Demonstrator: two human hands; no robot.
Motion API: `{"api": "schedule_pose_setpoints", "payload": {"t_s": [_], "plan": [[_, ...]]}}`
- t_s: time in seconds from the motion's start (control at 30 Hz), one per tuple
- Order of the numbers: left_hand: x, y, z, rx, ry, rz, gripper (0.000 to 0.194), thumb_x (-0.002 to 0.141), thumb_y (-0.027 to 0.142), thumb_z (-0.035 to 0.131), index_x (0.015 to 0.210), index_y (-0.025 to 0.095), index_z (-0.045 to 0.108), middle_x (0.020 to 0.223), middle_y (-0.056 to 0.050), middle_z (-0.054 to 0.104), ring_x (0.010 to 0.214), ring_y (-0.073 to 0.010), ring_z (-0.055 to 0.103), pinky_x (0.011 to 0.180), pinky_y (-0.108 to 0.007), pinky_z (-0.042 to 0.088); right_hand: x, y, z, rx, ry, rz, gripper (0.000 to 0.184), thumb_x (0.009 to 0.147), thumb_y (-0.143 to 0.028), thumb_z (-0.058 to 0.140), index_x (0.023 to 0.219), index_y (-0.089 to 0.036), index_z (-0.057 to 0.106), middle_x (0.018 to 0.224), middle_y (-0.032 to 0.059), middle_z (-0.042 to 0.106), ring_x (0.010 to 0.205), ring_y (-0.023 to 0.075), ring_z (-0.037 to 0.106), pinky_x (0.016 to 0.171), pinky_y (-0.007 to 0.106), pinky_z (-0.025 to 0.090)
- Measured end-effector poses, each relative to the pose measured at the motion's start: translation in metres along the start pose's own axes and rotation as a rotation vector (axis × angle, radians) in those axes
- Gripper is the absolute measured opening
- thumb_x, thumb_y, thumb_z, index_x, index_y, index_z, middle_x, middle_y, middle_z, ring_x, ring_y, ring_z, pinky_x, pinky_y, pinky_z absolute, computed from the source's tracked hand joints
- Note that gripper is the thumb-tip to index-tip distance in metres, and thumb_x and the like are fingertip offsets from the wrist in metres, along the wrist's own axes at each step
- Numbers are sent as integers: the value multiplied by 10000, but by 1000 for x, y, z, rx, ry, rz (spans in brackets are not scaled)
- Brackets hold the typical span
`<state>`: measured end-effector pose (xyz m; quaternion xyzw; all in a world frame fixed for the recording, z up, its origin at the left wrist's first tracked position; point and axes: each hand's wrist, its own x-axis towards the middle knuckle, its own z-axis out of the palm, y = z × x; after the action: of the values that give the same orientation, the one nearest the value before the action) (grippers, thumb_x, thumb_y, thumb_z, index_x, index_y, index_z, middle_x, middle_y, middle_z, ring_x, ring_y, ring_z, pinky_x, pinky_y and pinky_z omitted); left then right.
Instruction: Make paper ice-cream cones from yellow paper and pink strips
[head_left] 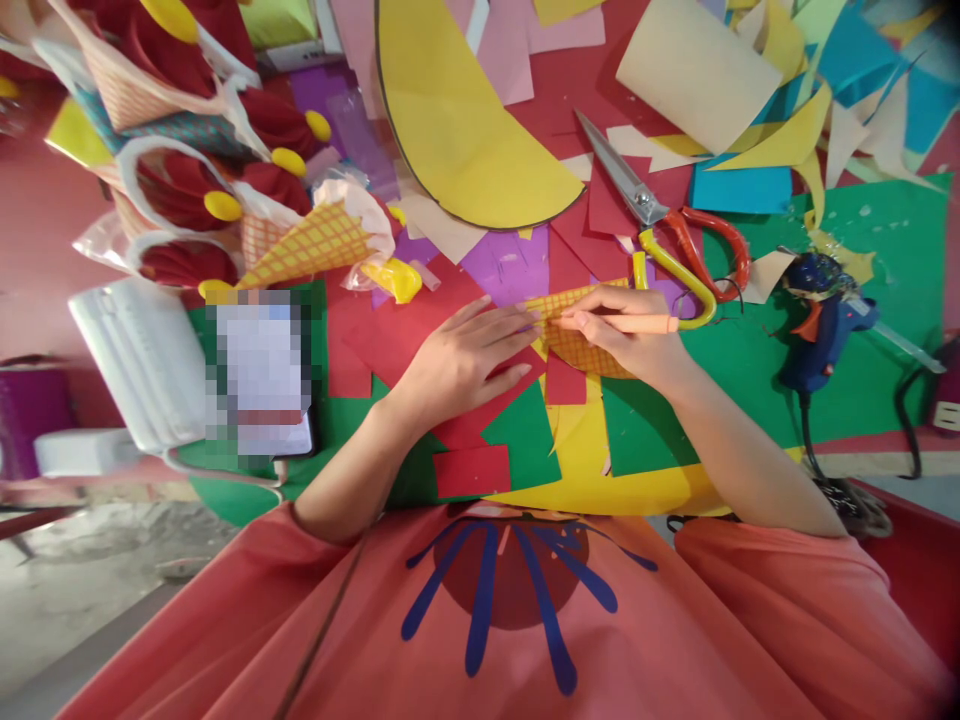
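Note:
My right hand [634, 330] grips an orange marker [652, 323], its tip over a yellow paper piece with an orange grid [592, 352]. Flat on the left end of that piece lies my left hand [480, 350], fingers stretched out. Red and yellow paper scraps lie under both hands. Just beyond my right hand, scissors [660, 215] with one red and one yellow handle rest with their blades closed. A large yellow paper shape with a dark edge [457, 130] is farther back.
Finished-looking paper cones [315, 245] with dark red filling are heaped at the left. Below them sit a phone [262, 375] and a white box-like device [139, 365]. A blue glue gun [817, 330] with a cord lies at right, near a cream paper roll [697, 75] and cut scraps.

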<state>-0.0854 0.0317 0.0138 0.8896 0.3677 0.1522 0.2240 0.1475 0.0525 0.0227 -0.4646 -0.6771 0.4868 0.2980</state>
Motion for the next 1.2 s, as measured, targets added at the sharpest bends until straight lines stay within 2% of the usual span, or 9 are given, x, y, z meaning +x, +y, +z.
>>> {"api": "schedule_pose_setpoints", "payload": {"t_s": [0.23,0.43,0.63,0.7,0.8,0.9,1.03,1.2], "plan": [[0,0,0,-11,15,5,355,961,338,458,1216,159,628,1281,-100,637,1237,-227,573,1116,-453,399,0,-1,-2,-23,-47,4,224,841,-343,603,720,-174,687,775,40,753,720,151,695,612,248,486],[0,0,0,-8,22,11,355,962,346,456,1207,155,629,1276,-102,641,1228,-226,580,1112,-455,400,0,-4,-3,-70,-80,43,209,804,-302,618,666,-158,682,694,30,731,610,127,649,515,225,419],[0,0,1,-6,33,19,360,968,351,443,1201,150,630,1275,-108,640,1228,-227,580,1113,-461,397,0,-4,-3,22,-104,75,189,776,-273,632,636,-154,676,630,24,703,573,114,622,491,217,415],[0,-1,1,-6,35,27,361,967,350,447,1203,145,627,1273,-111,641,1227,-228,581,1110,-461,400,1,-2,-3,126,-46,87,182,779,-267,629,644,-157,680,619,16,693,558,104,613,477,209,423],[0,-1,1,-10,29,34,354,965,346,457,1204,149,626,1276,-107,640,1229,-226,578,1111,-460,400,0,-1,-5,267,119,98,180,808,-257,619,671,-160,686,592,-2,668,476,74,568,432,197,418],[0,-1,1,-8,34,49,358,965,352,459,1203,143,625,1278,-114,637,1234,-232,574,1101,-458,411,0,-2,-6,319,205,47,167,847,-272,615,745,-172,702,625,-8,676,482,71,586,454,200,464],[0,0,1,-8,31,79,357,963,355,465,1198,141,629,1275,-119,638,1241,-240,566,1095,-468,415,-3,-7,-6,275,209,-19,174,884,-321,602,926,-200,721,749,0,717,602,88,653,544,212,531],[-1,3,2,15,-30,136,357,954,348,489,1226,152,611,1299,-111,622,1241,-224,563,1126,-458,387,-5,-12,-1,200,162,34,181,843,-347,660,914,-189,712,778,-1,716,624,85,637,568,216,518]]}}
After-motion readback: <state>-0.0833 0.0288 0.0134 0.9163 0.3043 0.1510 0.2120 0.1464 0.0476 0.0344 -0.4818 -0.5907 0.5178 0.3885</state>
